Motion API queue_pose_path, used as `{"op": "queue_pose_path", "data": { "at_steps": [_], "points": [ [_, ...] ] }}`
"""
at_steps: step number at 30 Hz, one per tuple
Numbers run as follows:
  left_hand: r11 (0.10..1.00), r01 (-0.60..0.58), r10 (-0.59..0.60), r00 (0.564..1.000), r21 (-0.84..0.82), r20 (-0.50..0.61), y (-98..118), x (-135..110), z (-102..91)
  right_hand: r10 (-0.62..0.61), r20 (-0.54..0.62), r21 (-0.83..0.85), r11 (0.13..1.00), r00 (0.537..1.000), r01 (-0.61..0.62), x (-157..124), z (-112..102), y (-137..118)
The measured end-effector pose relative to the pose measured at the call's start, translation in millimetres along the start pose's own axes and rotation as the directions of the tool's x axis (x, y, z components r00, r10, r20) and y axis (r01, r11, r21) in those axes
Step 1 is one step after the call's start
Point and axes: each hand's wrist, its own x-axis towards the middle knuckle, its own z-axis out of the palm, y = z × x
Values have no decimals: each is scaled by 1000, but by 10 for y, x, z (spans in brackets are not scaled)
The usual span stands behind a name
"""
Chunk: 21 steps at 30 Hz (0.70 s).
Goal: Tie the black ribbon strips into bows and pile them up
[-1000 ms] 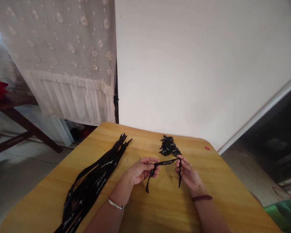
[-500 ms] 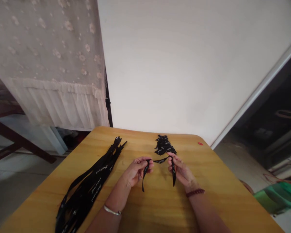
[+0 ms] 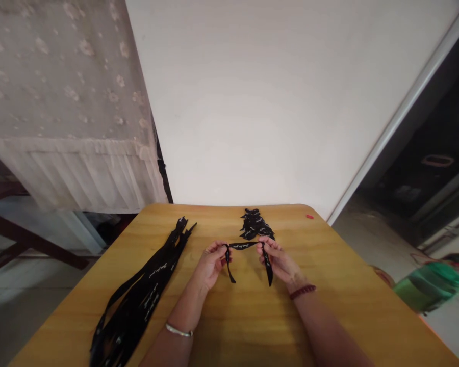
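Observation:
My left hand [image 3: 210,262] and my right hand [image 3: 277,260] each pinch one end of a short black ribbon [image 3: 245,245] printed with white script. The strip is stretched between them just above the wooden table [image 3: 252,321], and both of its tails hang down past my fingers. A small heap of folded black ribbon pieces [image 3: 253,226] lies right behind my hands. A long bundle of black ribbon strips [image 3: 145,290] lies flat to the left of my left arm. A silver bangle is on my left wrist, a dark red bead bracelet on my right.
A small red object [image 3: 309,216] lies near the table's far right corner. A white wall stands behind the table, with a lace curtain [image 3: 61,102] at left. A green container [image 3: 428,288] sits on the floor at right.
The ribbon's middle span is now pulled straighter and level between my hands, and its tails hang shorter. The camera has turned, so the scene has slid left in view.

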Motion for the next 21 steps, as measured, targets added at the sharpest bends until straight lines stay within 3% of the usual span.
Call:
{"op": "queue_pose_path", "data": {
  "at_steps": [3, 6, 11, 16, 21],
  "points": [
    [995, -82, 85, 994, 50, -72, 3, 19, 0, 2, -2, -11, 1000, 1000, -2, 4, 10, 0],
    [989, -109, 115, 991, 97, -65, 11, 21, -1, -5, -2, -20, 1000, 1000, 5, 3, 25, 3],
    [998, -59, 59, 998, 37, 15, 10, 11, 13, -31, -34, -31, 999, 999, 30, 3, 74, 14],
    [998, -51, 48, 997, -47, -56, -12, 26, 39, -110, -95, -61, 993, 989, 105, 36, 133, 67],
    [988, 9, -29, 992, -156, -123, -33, 31, 54, -230, -240, -128, 970, 943, 205, 88, 160, 106]
  ]
}}
